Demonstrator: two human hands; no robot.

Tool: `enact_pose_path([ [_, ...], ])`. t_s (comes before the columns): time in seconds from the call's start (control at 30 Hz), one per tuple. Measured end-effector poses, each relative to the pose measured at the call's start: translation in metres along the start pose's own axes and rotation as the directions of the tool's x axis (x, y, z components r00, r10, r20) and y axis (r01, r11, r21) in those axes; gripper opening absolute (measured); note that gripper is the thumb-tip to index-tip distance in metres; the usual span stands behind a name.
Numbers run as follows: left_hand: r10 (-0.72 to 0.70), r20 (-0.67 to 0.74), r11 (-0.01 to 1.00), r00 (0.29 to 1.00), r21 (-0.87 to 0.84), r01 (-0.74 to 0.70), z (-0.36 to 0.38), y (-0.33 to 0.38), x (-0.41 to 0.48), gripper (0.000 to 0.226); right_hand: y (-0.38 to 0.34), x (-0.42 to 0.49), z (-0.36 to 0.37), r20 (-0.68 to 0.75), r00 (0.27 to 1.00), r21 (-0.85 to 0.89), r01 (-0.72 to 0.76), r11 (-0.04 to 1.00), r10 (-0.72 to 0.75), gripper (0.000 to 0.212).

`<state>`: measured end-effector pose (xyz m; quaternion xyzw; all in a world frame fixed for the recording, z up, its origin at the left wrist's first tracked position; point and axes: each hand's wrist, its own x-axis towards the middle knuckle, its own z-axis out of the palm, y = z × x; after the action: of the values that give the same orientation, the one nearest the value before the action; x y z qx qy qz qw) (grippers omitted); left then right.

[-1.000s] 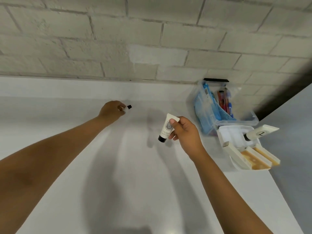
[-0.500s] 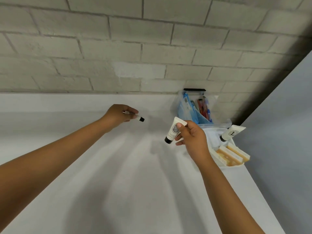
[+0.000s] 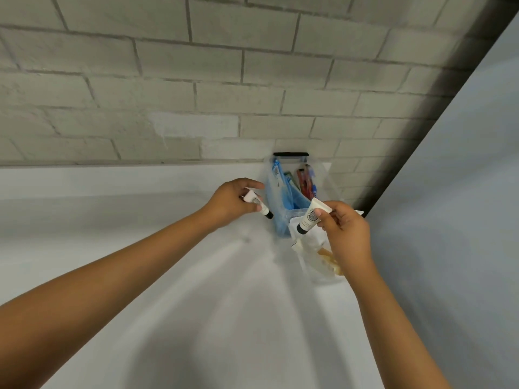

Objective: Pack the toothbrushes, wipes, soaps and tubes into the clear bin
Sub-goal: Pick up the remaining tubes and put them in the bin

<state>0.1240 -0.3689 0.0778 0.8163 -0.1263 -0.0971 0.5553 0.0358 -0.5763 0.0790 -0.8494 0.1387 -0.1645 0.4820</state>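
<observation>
The clear bin [image 3: 327,175] stands on the white counter against the brick wall, at the right. Blue wipe packs [image 3: 280,209] and upright toothbrushes [image 3: 304,181] fill its far part. Amber soaps [image 3: 328,256] lie in its near part, partly hidden by my right hand. My left hand [image 3: 233,200] holds a small white tube with a black cap [image 3: 259,206] just left of the bin. My right hand [image 3: 344,231] holds a second white tube with a black cap [image 3: 310,216], cap down, over the bin's near part.
The white counter [image 3: 196,290] stretches left and toward me. A grey brick wall [image 3: 196,80] rises behind it. A pale blue-grey panel [image 3: 449,192] closes off the right side, right beside the bin.
Both hands have moved right toward the bin, each carrying its tube. The left hand went from mid-counter to the bin's left side; the right hand now hovers over the soaps.
</observation>
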Motion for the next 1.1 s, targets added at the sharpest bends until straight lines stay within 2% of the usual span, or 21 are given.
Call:
enact_pose_path([
  [0.23, 0.074, 0.06, 0.993, 0.995, 0.09, -0.08, 0.061, 0.018, 0.01, 0.046, 0.015, 0.01, -0.02, 0.024, 1.0, -0.261, 0.003, 0.965, 0.003, 0.027],
  [0.43, 0.112, 0.109, 0.944, 0.988, 0.298, -0.14, 0.094, 0.021, 0.02, 0.047, 0.024, 0.014, -0.03, 0.07, 0.998, -0.394, 0.029, 0.919, -0.001, 0.028],
  [0.63, 0.089, 0.163, 0.877, 0.983, 0.455, -0.155, 0.115, 0.018, 0.024, 0.048, 0.027, 0.017, -0.033, 0.142, 0.989, -0.424, 0.015, 0.906, 0.05, 0.028],
  [0.87, 0.085, 0.166, 0.821, 0.982, 0.547, -0.163, 0.125, 0.012, 0.026, 0.048, 0.026, 0.028, -0.03, 0.227, 0.964, -0.493, -0.011, 0.87, 0.14, 0.031],
  [1.1, 0.119, 0.165, 0.79, 0.979, 0.582, -0.194, 0.127, 0.012, 0.026, 0.048, 0.028, 0.023, -0.031, 0.213, 0.976, -0.458, 0.051, 0.888, 0.054, 0.027],
])
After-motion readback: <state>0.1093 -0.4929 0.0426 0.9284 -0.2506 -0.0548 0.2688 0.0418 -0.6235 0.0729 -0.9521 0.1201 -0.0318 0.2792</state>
